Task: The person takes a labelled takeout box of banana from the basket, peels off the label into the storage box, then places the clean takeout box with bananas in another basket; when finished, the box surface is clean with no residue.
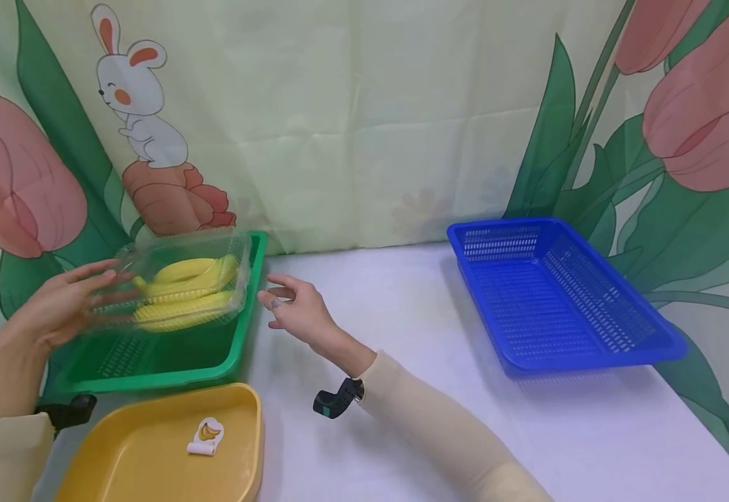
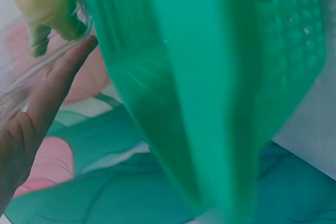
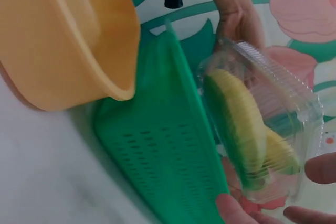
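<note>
A clear plastic clamshell box (image 1: 178,244) with yellow bananas (image 1: 182,312) inside is held up over the green basket (image 1: 247,335), tilted. My left hand (image 1: 59,307) grips the box by its left end; some of its fingers show blurred through the plastic. In the left wrist view a finger lies along the box's edge, with the green basket beside it. My right hand (image 1: 301,310) hovers just right of the basket's rim, fingers spread and loosely bent, holding nothing. In the right wrist view its fingertips (image 3: 321,169) are close to the box (image 3: 310,114); contact is not visible.
A yellow tray (image 1: 144,446) stands in front of the green basket, with a small banana-picture clip or tag (image 1: 207,436) in it. On the right of the white table (image 1: 364,432) is a blue basket (image 1: 540,307). A printed curtain (image 1: 351,125) hangs behind.
</note>
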Available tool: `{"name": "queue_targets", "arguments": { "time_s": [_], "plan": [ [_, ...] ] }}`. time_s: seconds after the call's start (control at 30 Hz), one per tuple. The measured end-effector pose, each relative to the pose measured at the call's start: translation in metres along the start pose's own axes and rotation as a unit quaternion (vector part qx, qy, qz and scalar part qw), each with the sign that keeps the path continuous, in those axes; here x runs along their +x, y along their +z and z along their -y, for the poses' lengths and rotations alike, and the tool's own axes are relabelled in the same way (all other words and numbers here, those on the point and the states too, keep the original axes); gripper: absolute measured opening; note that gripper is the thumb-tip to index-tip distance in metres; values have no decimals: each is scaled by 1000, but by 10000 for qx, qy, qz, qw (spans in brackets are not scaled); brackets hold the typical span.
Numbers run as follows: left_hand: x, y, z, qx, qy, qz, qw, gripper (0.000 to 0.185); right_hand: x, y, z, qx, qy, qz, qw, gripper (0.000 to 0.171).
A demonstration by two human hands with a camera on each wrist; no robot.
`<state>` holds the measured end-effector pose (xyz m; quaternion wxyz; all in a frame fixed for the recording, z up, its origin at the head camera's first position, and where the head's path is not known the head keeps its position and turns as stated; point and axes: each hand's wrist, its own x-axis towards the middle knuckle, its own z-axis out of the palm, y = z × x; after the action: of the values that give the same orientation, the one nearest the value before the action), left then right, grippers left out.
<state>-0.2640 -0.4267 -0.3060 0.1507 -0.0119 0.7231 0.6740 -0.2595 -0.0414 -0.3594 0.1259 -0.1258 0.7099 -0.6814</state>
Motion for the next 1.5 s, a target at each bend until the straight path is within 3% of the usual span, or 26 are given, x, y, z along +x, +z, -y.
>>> {"name": "queue_targets", "arguments": {
  "time_s": [0.13,0.3,0.5,0.73,1.17,1.27,1.5],
  "plan": [
    [-2,-11,6,452,-167,-315,9983,80,-2,7,-11,49,377,135,9992,60],
    [-4,-23,11,1503,-221,-562,9868,86,-4,20,-24,392,680,428,9960,64],
    [-4,-29,14,1703,-342,-556,9832,88,-6,33,-31,378,736,605,9947,63],
    [-2,-26,19,1797,-561,-290,9817,85,-12,44,-36,348,794,652,9941,67],
    [0,-19,20,2695,-507,-424,9607,82,-16,51,-37,551,784,641,9933,69],
    [0,-15,20,2863,-481,-534,9555,81,-15,51,-38,532,783,655,9933,69],
    [0,-7,22,3579,-393,-1019,9274,80,-15,52,-39,486,804,648,9935,69]
  ]
}}
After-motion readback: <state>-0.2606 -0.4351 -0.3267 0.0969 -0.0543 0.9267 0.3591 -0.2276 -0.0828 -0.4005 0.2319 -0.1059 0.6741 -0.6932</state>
